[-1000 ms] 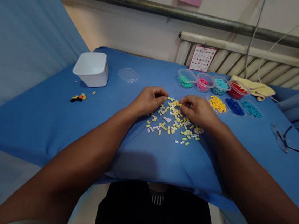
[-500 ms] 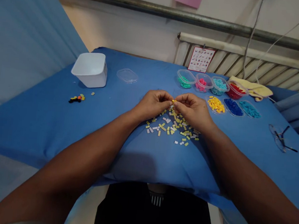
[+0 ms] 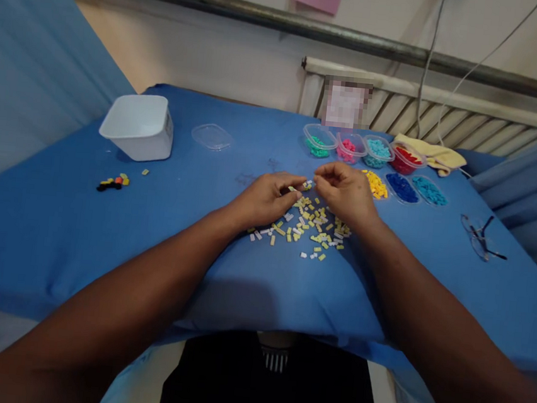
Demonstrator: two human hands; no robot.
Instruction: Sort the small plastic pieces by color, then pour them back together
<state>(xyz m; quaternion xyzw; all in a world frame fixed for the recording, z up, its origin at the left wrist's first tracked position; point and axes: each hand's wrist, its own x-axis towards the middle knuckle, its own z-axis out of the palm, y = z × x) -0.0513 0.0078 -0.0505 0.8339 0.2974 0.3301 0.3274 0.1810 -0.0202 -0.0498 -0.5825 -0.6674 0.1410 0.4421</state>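
A scatter of small yellow and white pieces (image 3: 306,227) lies on the blue cloth in the middle of the table. My left hand (image 3: 264,198) rests over the pile's left edge, fingers pinched on a small piece I cannot make out well. My right hand (image 3: 343,193) hovers over the pile's upper right, its fingertips pinched together on something too small to name. The two hands are a short gap apart above the pieces.
A white tub (image 3: 137,127) and a clear lid (image 3: 212,136) stand at the back left. A few black and yellow pieces (image 3: 112,182) lie left. Several clear tubs of coloured pieces (image 3: 363,152) line the back right, beside a yellow cloth (image 3: 432,155). Glasses (image 3: 481,236) lie right.
My hands met at the fingertips half a second ago and have now drawn slightly apart. The view has shifted, so everything sits further left in the picture.
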